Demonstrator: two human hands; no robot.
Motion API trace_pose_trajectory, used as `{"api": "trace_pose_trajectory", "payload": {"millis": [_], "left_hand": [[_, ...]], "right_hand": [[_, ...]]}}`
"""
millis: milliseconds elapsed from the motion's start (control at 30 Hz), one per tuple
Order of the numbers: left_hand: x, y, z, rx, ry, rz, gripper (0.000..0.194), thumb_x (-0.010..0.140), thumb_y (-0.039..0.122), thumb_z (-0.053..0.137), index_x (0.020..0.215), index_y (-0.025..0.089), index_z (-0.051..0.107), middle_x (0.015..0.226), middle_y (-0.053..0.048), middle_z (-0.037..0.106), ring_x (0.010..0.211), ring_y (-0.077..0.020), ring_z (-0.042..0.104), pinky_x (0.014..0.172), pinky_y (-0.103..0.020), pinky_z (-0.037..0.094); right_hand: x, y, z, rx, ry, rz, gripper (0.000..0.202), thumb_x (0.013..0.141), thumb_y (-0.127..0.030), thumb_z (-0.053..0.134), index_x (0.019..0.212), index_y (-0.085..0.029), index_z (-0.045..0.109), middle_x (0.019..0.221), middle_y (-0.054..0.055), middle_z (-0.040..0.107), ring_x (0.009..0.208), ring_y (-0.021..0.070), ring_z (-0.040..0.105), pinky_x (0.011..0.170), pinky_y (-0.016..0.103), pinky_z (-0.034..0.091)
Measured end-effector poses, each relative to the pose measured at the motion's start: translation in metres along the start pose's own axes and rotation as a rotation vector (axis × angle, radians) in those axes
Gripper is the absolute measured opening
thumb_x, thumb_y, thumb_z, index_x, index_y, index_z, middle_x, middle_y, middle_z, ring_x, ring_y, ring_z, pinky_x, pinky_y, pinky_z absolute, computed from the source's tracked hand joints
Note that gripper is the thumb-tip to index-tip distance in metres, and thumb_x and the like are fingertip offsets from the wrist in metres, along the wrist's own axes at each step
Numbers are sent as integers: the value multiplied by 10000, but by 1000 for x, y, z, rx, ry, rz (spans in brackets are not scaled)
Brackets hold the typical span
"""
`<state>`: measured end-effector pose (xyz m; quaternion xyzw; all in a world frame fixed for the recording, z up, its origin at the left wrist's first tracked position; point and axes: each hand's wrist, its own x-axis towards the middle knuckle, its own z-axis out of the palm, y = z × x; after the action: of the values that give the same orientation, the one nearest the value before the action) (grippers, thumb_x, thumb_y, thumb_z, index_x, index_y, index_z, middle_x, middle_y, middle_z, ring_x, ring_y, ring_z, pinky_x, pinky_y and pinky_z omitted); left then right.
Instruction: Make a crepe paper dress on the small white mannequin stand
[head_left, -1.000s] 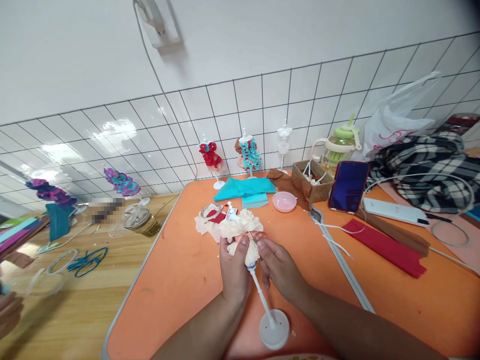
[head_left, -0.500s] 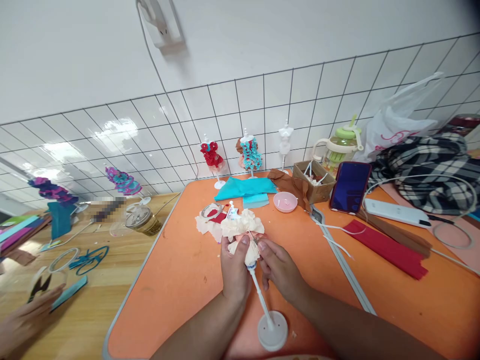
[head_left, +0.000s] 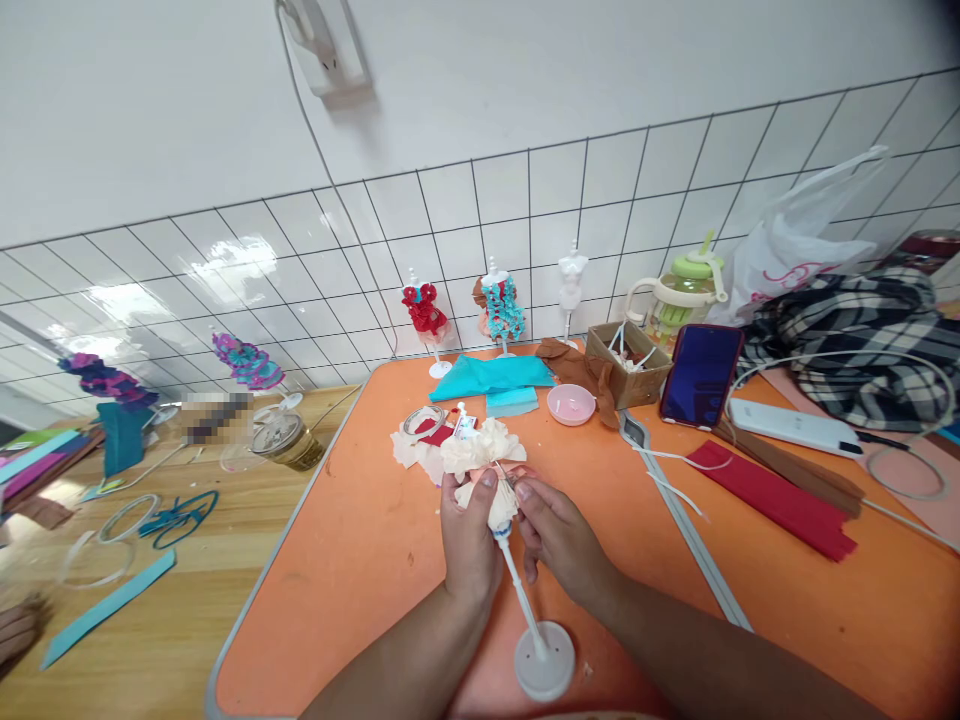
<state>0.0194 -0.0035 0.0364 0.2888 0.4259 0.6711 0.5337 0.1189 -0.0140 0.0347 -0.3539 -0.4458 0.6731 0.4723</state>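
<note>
A small white mannequin stand (head_left: 520, 590) leans over the orange table (head_left: 360, 560), its round base nearest me. Cream ruffled paper (head_left: 486, 447) and a bit of pink paper wrap its body. My left hand (head_left: 472, 520) is closed around the dressed body from the left, thumb on the front. From the right, my right hand (head_left: 551, 520) pinches at the edge of the paper; a small thin metallic item shows at its fingertips, too small to name.
Behind lie turquoise paper (head_left: 487, 376), a pink dish (head_left: 571, 404), a tape roll (head_left: 424, 423) and a cardboard box (head_left: 628, 365). A phone (head_left: 699, 375) and red paper (head_left: 772, 498) are right. Dressed mannequins stand along the wall. Another person's hand (head_left: 19, 632) is far left.
The other person's hand has moved left and down, and the dark scissors there are out of sight. More of the turquoise strip shows. My hands have barely moved.
</note>
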Motion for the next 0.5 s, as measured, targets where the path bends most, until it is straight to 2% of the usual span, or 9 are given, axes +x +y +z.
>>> {"api": "trace_pose_trajectory", "payload": {"millis": [100,200,367,500], "left_hand": [[1,1,-1,14,9,-4,373,694,398,720,909,188,498,705,17,611,530,-118,603,514,-234,488],[1,2,-1,26,5,-7,362,699,407,715,892,192,497,688,20,605,514,-116,592,503,-234,482],[0,2,-1,22,16,8,377,678,412,731,882,196,499,703,20,606,548,-123,605,531,-243,491],[-1,2,-1,26,18,0,373,684,412,728,888,195,503,709,22,604,552,-117,600,541,-236,485]], "right_hand": [[0,2,0,35,-5,40,423,828,-613,478,792,-192,494,486,-91,349,337,52,292,277,182,378],[-1,3,0,36,8,57,442,815,-629,482,730,-196,464,446,-104,309,321,49,273,280,182,378],[-1,1,1,40,22,66,466,789,-657,493,729,-196,465,456,-98,347,322,51,294,280,186,367],[0,-1,2,29,19,63,487,780,-675,488,689,-198,448,423,-110,291,311,49,271,280,181,354]]}}
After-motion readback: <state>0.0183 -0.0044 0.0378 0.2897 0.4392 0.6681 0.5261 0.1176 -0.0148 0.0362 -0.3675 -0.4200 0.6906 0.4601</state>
